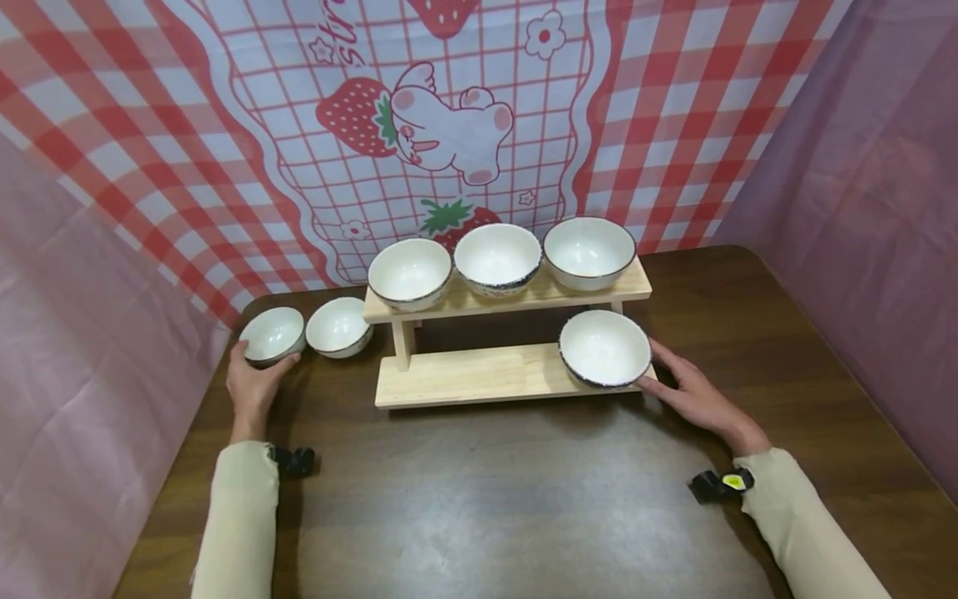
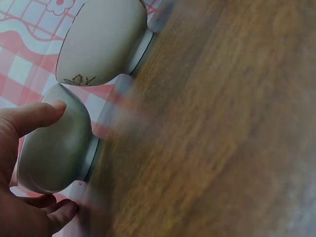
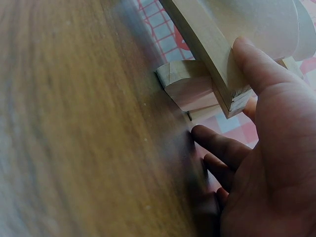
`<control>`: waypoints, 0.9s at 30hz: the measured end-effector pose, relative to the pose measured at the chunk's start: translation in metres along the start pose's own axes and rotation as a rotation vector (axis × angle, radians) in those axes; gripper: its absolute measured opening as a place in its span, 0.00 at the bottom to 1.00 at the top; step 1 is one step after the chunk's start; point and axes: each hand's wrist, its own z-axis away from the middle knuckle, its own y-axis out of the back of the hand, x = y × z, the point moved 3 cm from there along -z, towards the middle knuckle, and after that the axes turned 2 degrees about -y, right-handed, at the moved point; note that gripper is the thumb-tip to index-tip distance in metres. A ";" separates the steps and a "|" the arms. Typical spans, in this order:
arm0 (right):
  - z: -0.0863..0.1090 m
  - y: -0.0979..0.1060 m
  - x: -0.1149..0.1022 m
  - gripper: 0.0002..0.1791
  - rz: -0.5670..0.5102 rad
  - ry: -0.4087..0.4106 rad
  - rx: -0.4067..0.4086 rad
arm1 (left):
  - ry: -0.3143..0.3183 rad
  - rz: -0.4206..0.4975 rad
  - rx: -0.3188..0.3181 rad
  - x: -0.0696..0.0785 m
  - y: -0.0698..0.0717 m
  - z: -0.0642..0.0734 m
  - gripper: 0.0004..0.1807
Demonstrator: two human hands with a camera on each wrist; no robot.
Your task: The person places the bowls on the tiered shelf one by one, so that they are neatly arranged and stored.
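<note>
At the far left, my left hand (image 1: 253,384) holds a small white bowl (image 1: 275,334), thumb on the near side and fingers around the other. The left wrist view shows the thumb against the pale green-grey outer wall of this bowl (image 2: 57,143). A second small bowl (image 1: 340,327) stands beside it, to the right. My right hand (image 1: 699,395) is at the right side of a larger white bowl (image 1: 604,348) on the lower shelf (image 1: 464,376). Its thumb and forefinger touch the bowl's side near the shelf end (image 3: 232,94); the other fingers are loosely spread below.
Three white bowls stand in a row on the upper shelf (image 1: 464,306) of the wooden rack: left bowl (image 1: 410,273), middle bowl (image 1: 497,258), right bowl (image 1: 590,251). A red checked strawberry cloth (image 1: 464,125) hangs behind the brown table (image 1: 479,499).
</note>
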 end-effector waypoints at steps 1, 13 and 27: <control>0.000 0.000 0.000 0.40 -0.002 0.000 0.001 | 0.000 0.005 0.000 0.000 0.000 -0.001 0.52; 0.001 -0.001 0.002 0.39 0.016 0.015 0.021 | -0.035 0.025 -0.013 0.003 -0.006 -0.012 0.53; 0.001 0.000 -0.001 0.40 0.005 0.001 0.006 | -0.007 0.167 0.000 -0.005 -0.015 -0.013 0.55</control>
